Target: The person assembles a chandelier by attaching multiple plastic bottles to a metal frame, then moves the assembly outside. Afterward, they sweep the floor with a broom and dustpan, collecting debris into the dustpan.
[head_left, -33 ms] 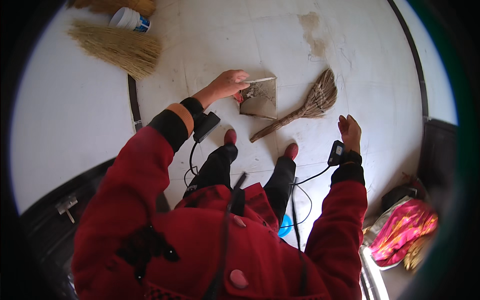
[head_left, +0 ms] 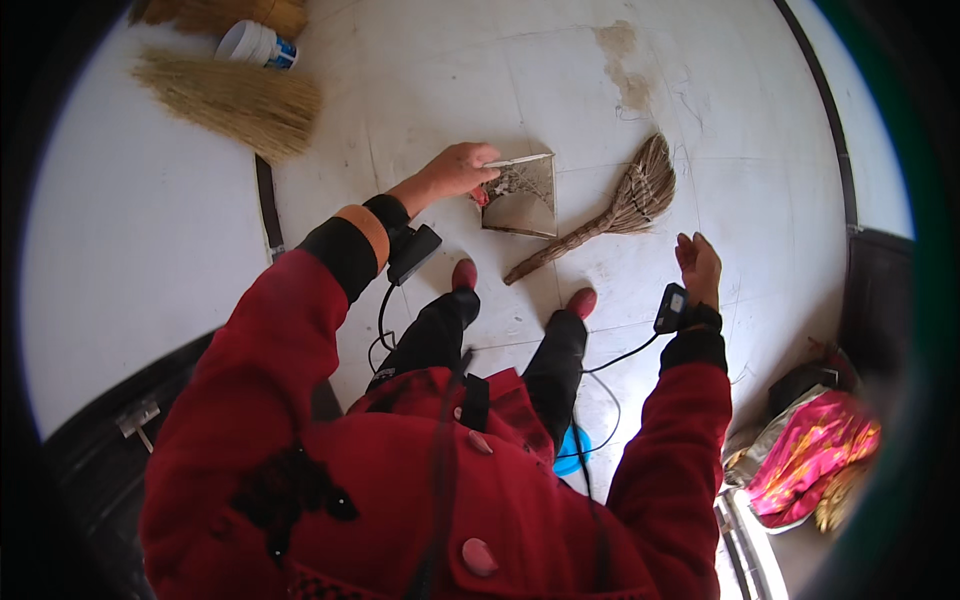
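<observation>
My left hand grips the near-left edge of a square metal dustpan that rests on the pale floor with grey dust and debris in it. A short grass hand broom lies on the floor just right of the dustpan, its handle pointing toward my feet. My right hand hovers open and holds nothing, a little right of the broom's handle. Both arms wear red sleeves with black cuffs. A small black device with a cable sits at each wrist.
My red shoes stand just below the dustpan. A large straw broom head and a white tub lie at the upper left. A brownish stain marks the floor beyond. A pink cloth bundle sits at the lower right.
</observation>
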{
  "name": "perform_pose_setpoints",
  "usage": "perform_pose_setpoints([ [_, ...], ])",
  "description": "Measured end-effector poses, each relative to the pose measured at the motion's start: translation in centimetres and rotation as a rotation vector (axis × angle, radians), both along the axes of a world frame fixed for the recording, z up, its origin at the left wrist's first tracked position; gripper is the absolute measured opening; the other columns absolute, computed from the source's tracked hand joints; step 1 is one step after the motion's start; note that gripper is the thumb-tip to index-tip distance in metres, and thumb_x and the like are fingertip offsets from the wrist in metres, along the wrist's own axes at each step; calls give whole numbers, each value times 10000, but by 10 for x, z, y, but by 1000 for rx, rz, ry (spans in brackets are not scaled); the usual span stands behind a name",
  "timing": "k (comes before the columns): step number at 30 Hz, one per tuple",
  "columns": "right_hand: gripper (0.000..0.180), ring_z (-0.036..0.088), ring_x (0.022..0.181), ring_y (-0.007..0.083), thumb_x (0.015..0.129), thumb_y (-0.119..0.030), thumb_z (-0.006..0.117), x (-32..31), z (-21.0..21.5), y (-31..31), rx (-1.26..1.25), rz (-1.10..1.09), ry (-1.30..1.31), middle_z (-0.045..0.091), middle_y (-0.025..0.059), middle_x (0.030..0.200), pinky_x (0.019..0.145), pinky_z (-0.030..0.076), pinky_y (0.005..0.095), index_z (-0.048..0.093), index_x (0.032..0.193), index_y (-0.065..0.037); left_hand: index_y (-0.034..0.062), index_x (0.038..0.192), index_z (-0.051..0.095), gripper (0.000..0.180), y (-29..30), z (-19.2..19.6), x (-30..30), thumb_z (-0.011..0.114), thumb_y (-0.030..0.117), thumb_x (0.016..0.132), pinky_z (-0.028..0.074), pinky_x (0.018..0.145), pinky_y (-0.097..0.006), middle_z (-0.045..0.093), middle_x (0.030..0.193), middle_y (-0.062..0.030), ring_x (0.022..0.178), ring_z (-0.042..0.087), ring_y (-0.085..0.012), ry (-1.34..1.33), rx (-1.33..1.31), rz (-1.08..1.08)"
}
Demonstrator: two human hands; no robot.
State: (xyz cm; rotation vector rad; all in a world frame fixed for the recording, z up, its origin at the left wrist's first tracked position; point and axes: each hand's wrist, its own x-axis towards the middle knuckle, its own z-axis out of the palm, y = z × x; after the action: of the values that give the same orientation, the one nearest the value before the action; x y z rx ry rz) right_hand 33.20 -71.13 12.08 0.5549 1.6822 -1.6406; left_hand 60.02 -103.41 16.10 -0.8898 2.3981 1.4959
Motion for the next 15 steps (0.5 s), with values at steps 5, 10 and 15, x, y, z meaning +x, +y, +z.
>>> perform_pose_setpoints([
  [5,267,583,754,195,808,-109,486,52,-23,21,-38,-119,-28,588,128,860,669,485,300,465,1054,-5,-28,968,534,268,-2,-18,-7,514,157,775,438,724,-265,600,844,-100,807,568,-163,60,-82,-79],
  [10,302,584,741,201,785,-127,511,109,-92,50,10,-235,-85,588,119,855,655,485,302,465,1058,-6,2,954,556,205,9,-34,-38,489,116,798,444,591,-207,599,725,-54,617,540,-86,122,67,-98],
  [15,295,589,722,211,777,-130,521,165,-163,54,33,-307,-171,593,122,824,628,489,311,480,1040,-3,29,979,559,196,0,-22,-44,486,105,814,417,537,-183,567,676,-18,539,475,-56,187,150,-80],
])
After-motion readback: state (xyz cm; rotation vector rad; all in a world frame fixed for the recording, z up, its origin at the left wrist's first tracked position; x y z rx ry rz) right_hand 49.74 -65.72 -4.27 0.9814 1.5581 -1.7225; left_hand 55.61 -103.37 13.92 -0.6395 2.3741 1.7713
